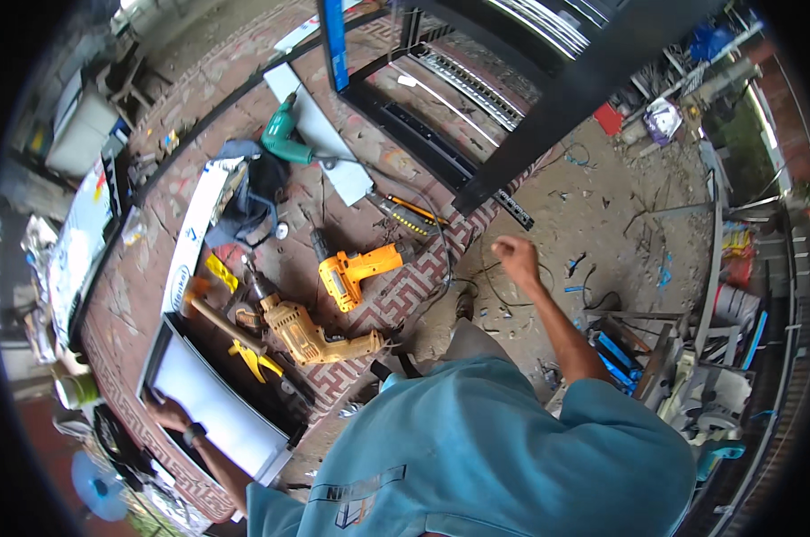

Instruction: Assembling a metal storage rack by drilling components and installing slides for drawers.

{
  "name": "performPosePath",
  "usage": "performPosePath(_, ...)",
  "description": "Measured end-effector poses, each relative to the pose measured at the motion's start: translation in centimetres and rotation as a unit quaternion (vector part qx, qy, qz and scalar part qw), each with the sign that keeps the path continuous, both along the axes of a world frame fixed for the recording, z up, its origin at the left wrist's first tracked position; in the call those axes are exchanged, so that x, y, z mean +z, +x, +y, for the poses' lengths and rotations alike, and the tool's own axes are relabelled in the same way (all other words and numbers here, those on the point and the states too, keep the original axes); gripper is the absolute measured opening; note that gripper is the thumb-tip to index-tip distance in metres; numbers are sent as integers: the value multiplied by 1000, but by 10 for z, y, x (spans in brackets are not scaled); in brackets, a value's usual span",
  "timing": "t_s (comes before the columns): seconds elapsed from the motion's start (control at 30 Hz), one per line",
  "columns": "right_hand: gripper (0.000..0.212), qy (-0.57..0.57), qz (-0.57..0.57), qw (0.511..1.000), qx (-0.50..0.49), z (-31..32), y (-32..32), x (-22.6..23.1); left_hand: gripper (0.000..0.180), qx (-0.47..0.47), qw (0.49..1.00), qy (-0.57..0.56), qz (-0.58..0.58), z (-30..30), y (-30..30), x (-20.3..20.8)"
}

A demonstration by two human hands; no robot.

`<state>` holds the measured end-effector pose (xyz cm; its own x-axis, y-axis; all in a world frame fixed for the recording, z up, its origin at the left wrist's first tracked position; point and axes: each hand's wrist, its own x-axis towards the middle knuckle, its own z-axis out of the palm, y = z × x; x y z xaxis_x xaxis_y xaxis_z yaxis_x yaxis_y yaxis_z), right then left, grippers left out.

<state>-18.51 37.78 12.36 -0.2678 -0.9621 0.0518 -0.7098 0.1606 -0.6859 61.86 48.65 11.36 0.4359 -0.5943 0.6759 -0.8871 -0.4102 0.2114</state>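
Note:
My left hand (169,413) is closed on the far left edge of a white panel with a black frame (217,403), which lies tilted at the table's near left. My right hand (515,260) is raised to the right, over the ground beyond the table's edge. Its fingers are curled in, and anything inside them is hidden. Nearest the panel lie yellow-handled pliers (255,360), a hammer (221,322) with a wooden handle, and a worn tan corded drill (302,333). A yellow cordless drill (356,271) rests farther in.
A green drill (285,134) lies by a pale metal strip (320,134). Dark cloth (248,201) is bunched at the left. A tall black metal frame (548,107) stands at the far right. A cable (445,268) trails over the table edge. Metal scraps (665,340) are piled at right.

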Motion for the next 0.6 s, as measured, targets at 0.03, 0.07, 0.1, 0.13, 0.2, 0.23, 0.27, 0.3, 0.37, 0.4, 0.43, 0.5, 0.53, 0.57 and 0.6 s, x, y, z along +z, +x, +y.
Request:
performPosePath(0.03,20,-8,-13,1000,0,-10,-19,-3,24,-8,1000,-21,9,-16,-31,-1)
performPosePath(0.07,25,12,1,1000,-28,-17,-38,-7,26,-45,999,-24,-11,-46,-90,10)
performPosePath(0.1,32,34,12,998,-54,-26,-54,-11,26,-77,996,-30,35,-73,-159,27)
performPosePath(0.13,32,27,-1,998,-62,-34,-66,-15,26,-108,990,-34,80,-93,-223,38)
performPosePath(0.2,51,-73,133,988,-3,-52,-89,-20,26,-213,931,-125,270,-120,-306,25)
performPosePath(0.23,51,-72,121,990,-9,-58,-99,-21,26,-219,936,-33,273,-126,-342,21)
performPosePath(0.27,58,-36,81,996,18,-62,-103,-19,25,-219,935,63,272,-124,-373,21)
performPosePath(0.3,66,-3,42,998,48,-69,-106,-21,26,-222,905,88,351,-126,-411,19)
performPosePath(0.37,74,54,28,996,72,-77,-109,-35,26,-252,881,138,377,-125,-477,9)
performPosePath(0.4,74,96,18,991,87,-80,-107,-33,25,-279,889,163,324,-121,-502,6)
performPosePath(0.43,74,101,9,991,90,-81,-108,-43,25,-274,879,202,335,-118,-537,15)
performPosePath(0.5,74,29,10,995,98,-85,-108,-63,25,-313,871,213,312,-110,-557,-3)
performPosePath(0.53,74,35,3,993,109,-88,-109,-65,26,-289,865,224,345,-105,-570,-7)
performPosePath(0.57,71,33,-11,994,107,-91,-110,-62,26,-294,855,230,361,-102,-581,-10)
performPosePath(0.6,67,32,-23,994,105,-96,-111,-61,26,-298,845,234,377,-100,-590,-12)
